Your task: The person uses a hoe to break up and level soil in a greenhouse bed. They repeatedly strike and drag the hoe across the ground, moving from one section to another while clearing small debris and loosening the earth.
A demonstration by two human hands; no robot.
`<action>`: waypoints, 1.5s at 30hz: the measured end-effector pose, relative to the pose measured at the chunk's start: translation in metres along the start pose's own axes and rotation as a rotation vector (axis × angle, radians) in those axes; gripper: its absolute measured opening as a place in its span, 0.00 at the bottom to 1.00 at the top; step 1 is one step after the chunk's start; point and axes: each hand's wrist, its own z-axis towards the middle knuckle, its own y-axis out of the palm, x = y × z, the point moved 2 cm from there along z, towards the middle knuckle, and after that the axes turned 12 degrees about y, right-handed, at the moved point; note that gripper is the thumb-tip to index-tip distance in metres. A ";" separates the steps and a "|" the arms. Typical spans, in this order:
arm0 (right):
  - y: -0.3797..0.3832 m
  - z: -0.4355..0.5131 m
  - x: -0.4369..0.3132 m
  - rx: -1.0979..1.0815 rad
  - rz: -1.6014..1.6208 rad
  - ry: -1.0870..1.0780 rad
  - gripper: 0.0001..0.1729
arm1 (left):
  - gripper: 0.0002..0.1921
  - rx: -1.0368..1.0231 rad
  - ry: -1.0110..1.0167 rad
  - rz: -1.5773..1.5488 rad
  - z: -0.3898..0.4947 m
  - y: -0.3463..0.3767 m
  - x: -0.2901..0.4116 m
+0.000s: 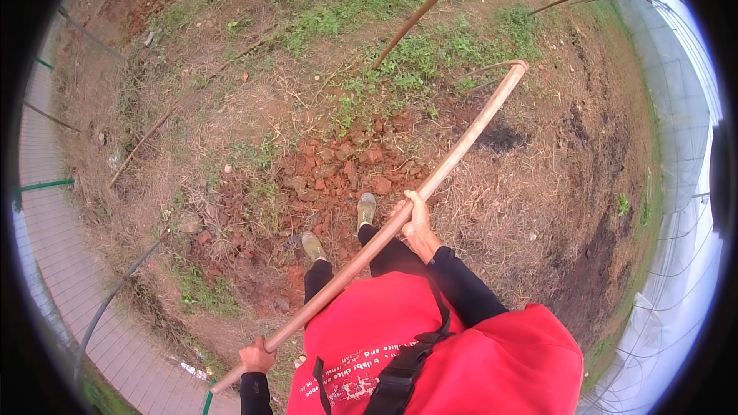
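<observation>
A long wooden tool handle (pixel 461 147) runs diagonally across the head view, its far end raised at the upper right. A thin metal part (pixel 490 69) is fixed at that end; its exact kind is hard to tell. My left hand (pixel 258 355) grips the handle close to its lower end. Further up, my right hand (pixel 416 220) is wrapped around the shaft. Broken clods of reddish soil (pixel 346 167) lie just ahead of my two shoes (pixel 365 209).
A brown curved pole (pixel 429 11) rises from green weeds (pixel 426 63) ahead. Dry stalks cover the ground on both sides. At the left are a bent pipe (pixel 112 294) and a fence (pixel 52 230); plastic-covered greenhouses (pixel 671 242) stand at the right.
</observation>
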 end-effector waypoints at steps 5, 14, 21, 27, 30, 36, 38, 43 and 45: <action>-0.012 -0.028 -0.187 -0.098 -0.044 -0.532 0.13 | 0.16 0.184 0.319 -0.334 0.171 -0.044 0.148; -0.019 0.022 -0.330 0.044 -0.049 -0.629 0.13 | 0.12 0.098 0.524 -0.420 0.217 -0.146 0.274; -0.049 0.096 -0.005 0.088 0.155 0.167 0.15 | 0.11 -0.231 0.102 -0.005 0.035 -0.226 0.153; -0.009 0.023 0.039 -0.123 0.207 0.486 0.16 | 0.11 -0.081 -0.051 0.319 -0.001 -0.273 0.069; -0.007 0.026 0.009 -0.003 0.219 0.239 0.13 | 0.13 -0.083 0.092 0.224 0.036 -0.209 0.058; -0.102 0.012 -0.157 0.167 0.182 -0.219 0.15 | 0.14 -0.136 0.312 -0.061 0.172 -0.089 0.146; -0.125 -0.010 -0.221 0.149 0.163 -0.457 0.14 | 0.13 -0.103 0.412 -0.202 0.220 -0.084 0.202; -0.167 -0.043 -0.367 0.249 0.146 -0.732 0.14 | 0.12 -0.055 0.672 -0.322 0.279 -0.106 0.317; -0.169 -0.035 -0.389 0.260 0.116 -0.693 0.14 | 0.10 -0.016 0.752 -0.367 0.282 -0.123 0.339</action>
